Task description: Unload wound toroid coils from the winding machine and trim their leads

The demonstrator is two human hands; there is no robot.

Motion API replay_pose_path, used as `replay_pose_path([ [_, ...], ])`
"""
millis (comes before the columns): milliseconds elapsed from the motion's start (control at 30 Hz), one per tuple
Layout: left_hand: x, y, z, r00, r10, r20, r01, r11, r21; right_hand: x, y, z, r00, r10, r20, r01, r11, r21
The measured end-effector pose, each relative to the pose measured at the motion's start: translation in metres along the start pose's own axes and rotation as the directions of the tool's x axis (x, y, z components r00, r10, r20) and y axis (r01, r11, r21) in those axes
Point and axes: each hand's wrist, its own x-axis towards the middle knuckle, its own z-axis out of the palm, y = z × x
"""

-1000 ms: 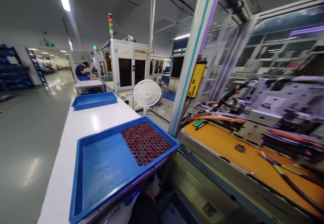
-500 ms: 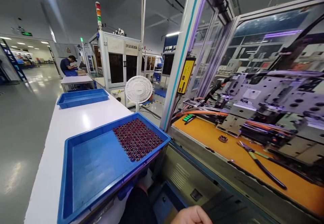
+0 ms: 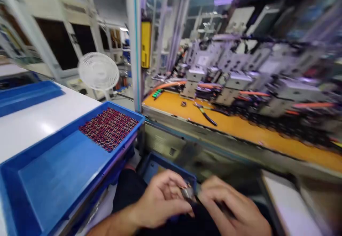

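Low in front of my lap, my left hand (image 3: pixel 157 202) has its fingers and thumb closed around a small silvery-grey part (image 3: pixel 188 193) with copper-coloured bits on top. Blur hides its finer shape. Just right of it, my right hand (image 3: pixel 231 205) is closed in a pinch close to the part. Whatever lies between its fingertips is too smeared to make out. Left of my hands, a blue tray (image 3: pixel 61 157) holds many small dark red and copper pieces (image 3: pixel 109 128) packed together at its far right end.
A machine bench with an orange surface (image 3: pixel 168 102) carries pliers (image 3: pixel 205 115), a small ring-shaped part (image 3: pixel 183 104) and grippers of machinery. Under it stands a blue bin (image 3: pixel 149 161). Another blue tray (image 3: pixel 29 95) and a white fan (image 3: pixel 98 71) are at the left; a white panel (image 3: pixel 288 204) is lower right.
My view has swung to the right and down, so the tray and fan sit further left. Both hands now show, the left one holding the small grey part; before, only part of one hand showed.
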Motion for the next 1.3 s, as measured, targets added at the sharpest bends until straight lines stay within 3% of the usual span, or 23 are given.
replay_pose_path([
  [100, 0.000, 0.017, 0.006, 0.990, 0.143, 0.012, -0.143, 0.987, 0.080, 0.007, -0.001, 0.001, 0.996, 0.072, -0.061, -0.067, 0.995, 0.075],
  [200, 0.004, 0.019, 0.007, 0.965, 0.262, 0.027, -0.263, 0.954, 0.147, 0.006, 0.001, 0.002, 0.988, 0.143, -0.066, -0.135, 0.985, 0.103],
  [300, 0.008, 0.015, 0.010, 0.951, 0.306, -0.031, -0.295, 0.936, 0.190, 0.001, 0.002, 0.003, 0.978, 0.185, -0.100, -0.171, 0.976, 0.136],
  [400, 0.011, 0.016, 0.010, 0.938, 0.341, -0.062, -0.314, 0.911, 0.266, -0.003, -0.001, 0.004, 0.943, 0.317, -0.099, -0.289, 0.931, 0.222],
  [467, 0.013, 0.018, 0.008, 0.931, 0.360, -0.055, -0.323, 0.885, 0.335, -0.005, -0.004, 0.005, 0.886, 0.463, -0.010, -0.432, 0.833, 0.345],
  [533, 0.014, 0.019, 0.006, 0.935, 0.350, -0.055, -0.307, 0.878, 0.367, -0.007, -0.005, 0.006, 0.803, 0.578, 0.145, -0.566, 0.666, 0.486],
  [600, 0.015, 0.020, 0.005, 0.946, 0.318, -0.056, -0.282, 0.898, 0.338, -0.010, -0.003, 0.008, 0.729, 0.621, 0.286, -0.645, 0.485, 0.591],
  [667, 0.016, 0.019, 0.004, 0.956, 0.289, -0.053, -0.263, 0.923, 0.281, -0.012, 0.000, 0.012, 0.691, 0.625, 0.364, -0.666, 0.354, 0.657],
  [800, 0.018, 0.017, 0.002, 0.963, 0.266, -0.032, -0.255, 0.946, 0.201, -0.014, 0.008, 0.017, 0.656, 0.619, 0.432, -0.684, 0.246, 0.686],
  [900, 0.018, 0.015, 0.000, 0.964, 0.264, 0.015, -0.263, 0.950, 0.168, -0.015, 0.011, 0.020, 0.673, 0.585, 0.452, -0.674, 0.235, 0.701],
  [1033, 0.019, 0.012, 0.000, 0.969, 0.244, 0.031, -0.246, 0.955, 0.165, -0.017, 0.014, 0.027, 0.767, 0.464, 0.444, -0.598, 0.265, 0.756],
  [1100, 0.020, 0.010, -0.002, 0.974, 0.225, 0.025, -0.226, 0.957, 0.181, -0.017, 0.016, 0.029, 0.821, 0.441, 0.362, -0.535, 0.373, 0.758],
  [1133, 0.021, 0.010, -0.005, 0.979, 0.202, 0.021, -0.201, 0.957, 0.206, -0.016, 0.017, 0.030, 0.858, 0.435, 0.273, -0.480, 0.487, 0.730],
  [1167, 0.021, 0.010, -0.008, 0.986, 0.167, 0.014, -0.165, 0.952, 0.259, -0.016, 0.020, 0.029, 0.899, 0.412, 0.151, -0.403, 0.637, 0.657],
  [1233, 0.021, 0.013, -0.015, 0.989, 0.140, -0.049, -0.101, 0.878, 0.469, -0.015, 0.028, 0.026, 0.962, 0.247, -0.116, -0.199, 0.925, 0.323],
  [1267, 0.019, 0.015, -0.017, 0.980, 0.177, -0.093, -0.087, 0.794, 0.601, -0.015, 0.033, 0.024, 0.971, 0.116, -0.208, -0.099, 0.991, 0.090],
  [1300, 0.017, 0.017, -0.018, 0.962, 0.246, -0.115, -0.089, 0.684, 0.724, -0.016, 0.038, 0.022, 0.968, -0.018, -0.249, -0.015, 0.992, -0.127],
])
